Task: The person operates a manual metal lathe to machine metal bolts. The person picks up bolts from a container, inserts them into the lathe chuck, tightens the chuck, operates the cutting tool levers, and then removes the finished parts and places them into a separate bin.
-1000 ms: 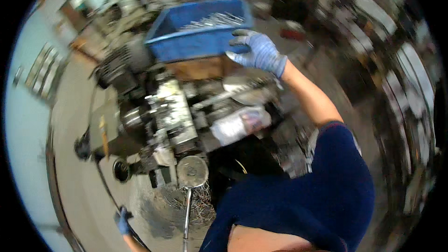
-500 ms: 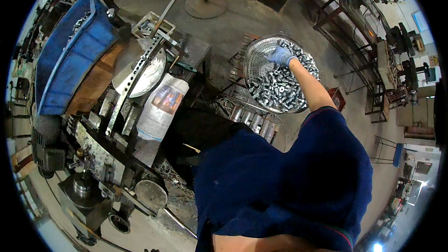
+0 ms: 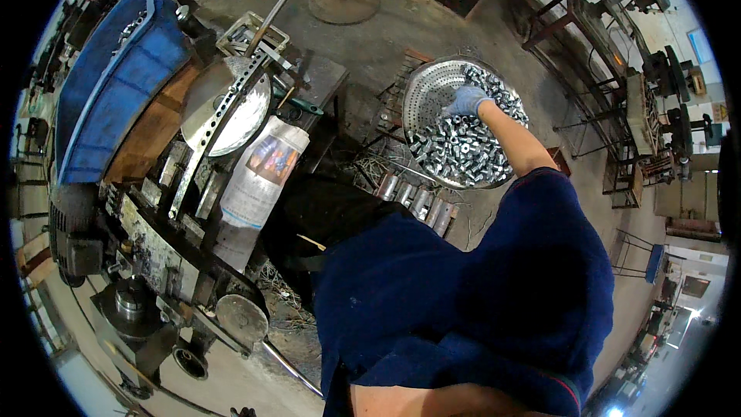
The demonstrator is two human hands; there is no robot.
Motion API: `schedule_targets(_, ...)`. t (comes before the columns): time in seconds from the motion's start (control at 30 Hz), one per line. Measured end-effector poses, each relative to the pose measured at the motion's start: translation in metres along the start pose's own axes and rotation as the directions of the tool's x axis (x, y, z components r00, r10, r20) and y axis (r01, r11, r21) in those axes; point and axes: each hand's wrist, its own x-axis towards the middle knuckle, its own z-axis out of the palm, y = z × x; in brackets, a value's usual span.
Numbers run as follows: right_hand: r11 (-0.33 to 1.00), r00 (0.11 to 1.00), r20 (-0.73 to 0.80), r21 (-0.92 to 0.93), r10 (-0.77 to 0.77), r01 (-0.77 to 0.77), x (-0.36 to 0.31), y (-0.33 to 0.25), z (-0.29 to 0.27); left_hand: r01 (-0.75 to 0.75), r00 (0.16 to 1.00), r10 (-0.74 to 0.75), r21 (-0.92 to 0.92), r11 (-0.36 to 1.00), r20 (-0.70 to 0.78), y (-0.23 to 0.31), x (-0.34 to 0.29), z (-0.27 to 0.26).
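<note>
My right hand (image 3: 467, 101), in a light blue-grey glove, is down in a round perforated metal basin (image 3: 421, 91). Its fingers curl downward at the edge of a heap of small shiny metal pieces (image 3: 463, 147), like short sleeves or nuts. The back of the glove hides the fingertips, so what they hold does not show. The heap fills the near and right parts of the basin; the bare perforated bottom shows at the far left. My left hand is not in view.
Beside the basin lies a row of metal cylinders (image 3: 421, 205). At left stands a machine with a perforated bar (image 3: 220, 123), a white round disc (image 3: 251, 120) and a printed sack (image 3: 258, 185). Farther left is a blue bin (image 3: 116, 85). Machine benches (image 3: 575, 23) line the right.
My right hand has moved slightly down in the basin, toward the heap. Its fingers, stretched leftward before, now bend downward. My view has shifted slightly.
</note>
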Motion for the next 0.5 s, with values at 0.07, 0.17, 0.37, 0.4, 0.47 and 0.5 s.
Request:
schedule_targets(0.07, 0.999, 0.997, -0.069, 0.047, -0.017, 0.02, -0.012, -0.005, -0.003, 0.006, 1.0, -0.006, -0.009, 1.0, 0.003, -0.004, 0.003, -0.003)
schedule_targets(0.17, 0.998, 0.997, 0.036, 0.001, -0.069, 0.069, -0.001, -0.019, -0.005, 0.013, 1.0, -0.013, -0.027, 1.0, 0.005, -0.009, 0.007, -0.009)
schedule_targets(0.37, 0.968, 0.999, 0.0, 0.249, 0.04, -0.039, -0.009, -0.017, -0.027, 0.057, 0.998, -0.055, -0.075, 0.996, 0.024, -0.043, 0.042, -0.031)
schedule_targets(0.4, 0.86, 0.962, -0.226, 0.448, -0.155, 0.244, -0.005, 0.003, -0.012, 0.079, 0.996, -0.074, -0.096, 0.992, 0.053, -0.054, 0.058, -0.044)
schedule_targets(0.47, 0.232, 0.989, -0.11, 0.964, -0.094, 0.13, -0.001, -0.006, -0.014, 0.237, 0.95, -0.188, -0.182, 0.954, 0.25, -0.082, 0.113, -0.125)
schedule_targets(0.5, -0.146, 0.996, -0.051, 0.989, -0.069, 0.041, 0.002, -0.011, -0.013, 0.452, 0.791, -0.267, -0.23, 0.862, 0.55, -0.082, 0.135, -0.153)
